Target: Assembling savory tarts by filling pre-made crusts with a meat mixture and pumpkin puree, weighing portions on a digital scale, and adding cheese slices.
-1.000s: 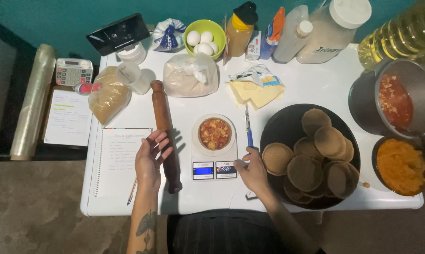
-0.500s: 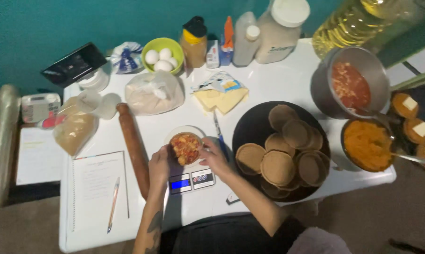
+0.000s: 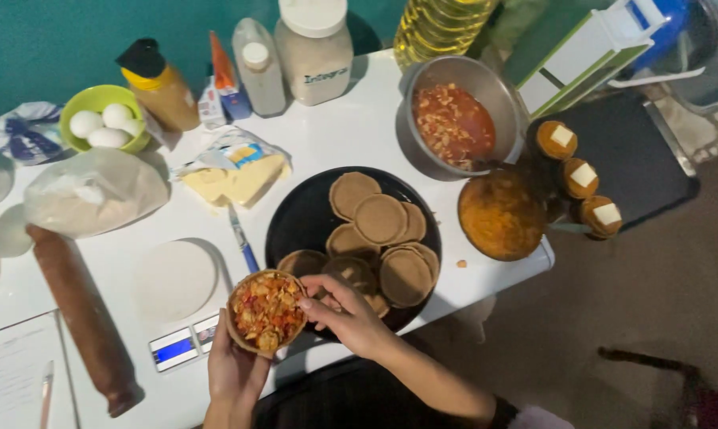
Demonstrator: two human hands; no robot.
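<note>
A filled dough shell (image 3: 265,311) is cupped from below by the left hand (image 3: 233,372); its 3 o'clock rim is pinched by the right hand (image 3: 344,315), over the scale (image 3: 176,295).

Three eggs (image 3: 100,125) in green bowl (image 3: 128,141) at ten o'clock; three cheese-topped cups (image 3: 583,176) at three o'clock; about eight dough discs (image 3: 381,219) on black plate (image 3: 295,222), centre.

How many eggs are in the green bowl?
3 eggs show in the green bowl: left, top right, front. More might be hidden beneath them.
</note>
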